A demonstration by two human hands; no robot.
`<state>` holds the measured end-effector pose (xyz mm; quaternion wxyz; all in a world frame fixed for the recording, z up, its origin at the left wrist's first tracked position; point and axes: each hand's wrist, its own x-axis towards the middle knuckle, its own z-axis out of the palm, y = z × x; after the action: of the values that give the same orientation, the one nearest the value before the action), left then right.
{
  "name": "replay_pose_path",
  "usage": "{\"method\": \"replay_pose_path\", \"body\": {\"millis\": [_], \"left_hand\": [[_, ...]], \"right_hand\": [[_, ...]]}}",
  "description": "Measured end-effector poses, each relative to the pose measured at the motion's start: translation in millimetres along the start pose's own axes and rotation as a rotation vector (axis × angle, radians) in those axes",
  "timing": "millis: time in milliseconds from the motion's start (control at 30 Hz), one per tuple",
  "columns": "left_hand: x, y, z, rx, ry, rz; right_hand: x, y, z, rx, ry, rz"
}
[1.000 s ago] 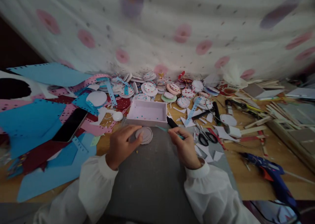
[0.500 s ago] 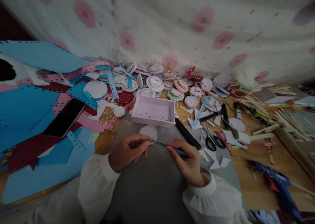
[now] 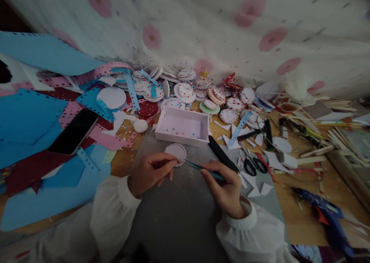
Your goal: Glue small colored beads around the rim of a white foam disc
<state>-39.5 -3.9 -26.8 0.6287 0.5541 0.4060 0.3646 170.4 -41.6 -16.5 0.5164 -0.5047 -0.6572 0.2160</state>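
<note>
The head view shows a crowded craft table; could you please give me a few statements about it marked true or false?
1. The right hand holds a thin teal tool. True.
2. The pink tray lies on the blue sheets. False: it sits just beyond the white disc, at the grey mat.
3. The phone lies to the left among coloured sheets. True.
4. The scissors are in the left hand. False: they lie on the table to the right.
</note>
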Motion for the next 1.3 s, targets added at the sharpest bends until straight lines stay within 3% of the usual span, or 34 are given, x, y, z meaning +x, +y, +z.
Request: {"method": "replay_pose_path", "body": {"millis": [300, 467, 600, 733, 800, 900, 1000, 1100, 1233, 1300], "left_hand": [[-0.7, 3.4, 3.3, 0.052, -0.01, -0.045], [-1.5, 9.3, 2.7, 0.07, -0.012, -0.037], [-1.7, 13.8, 2.1, 0.088, -0.129, -0.042], [-1.1, 9.4, 4.7, 0.143, -0.154, -0.086], [-0.6, 4.7, 6.2, 0.102, -0.15, -0.152], [1.2, -1.6, 6.3, -0.041, -0.145, -0.233], [3.5, -4.8, 2.2, -0.127, -0.133, -0.22], [3.6, -5.0, -2.4, -0.143, -0.175, -0.187], [0.3, -0.7, -1.9, -0.082, -0.236, -0.177], [-1.4, 2.1, 0.7, -0.057, -0.263, -0.165]], "right_hand": [[-0.2, -0.3, -0.6, -0.014, -0.086, -0.014], [-0.8, -2.5, -0.6, -0.015, 0.012, -0.074], [-6.8, 2.1, 3.9, -0.15, 0.027, -0.299], [-14.6, 7.6, 14.4, -0.372, -0.213, -0.639], [-14.4, 5.4, 17.9, -0.445, -0.269, -0.696], [-6.2, -3.6, 12.5, -0.377, -0.327, -0.624], [8.9, -6.5, -4.8, -0.171, -0.43, -0.459], [28.0, 7.5, -18.2, -0.354, -0.288, -0.303], [53.1, 35.2, -9.9, -0.566, -0.408, -0.336], [63.1, 43.2, 3.6, -0.592, -0.401, -0.325]]}}
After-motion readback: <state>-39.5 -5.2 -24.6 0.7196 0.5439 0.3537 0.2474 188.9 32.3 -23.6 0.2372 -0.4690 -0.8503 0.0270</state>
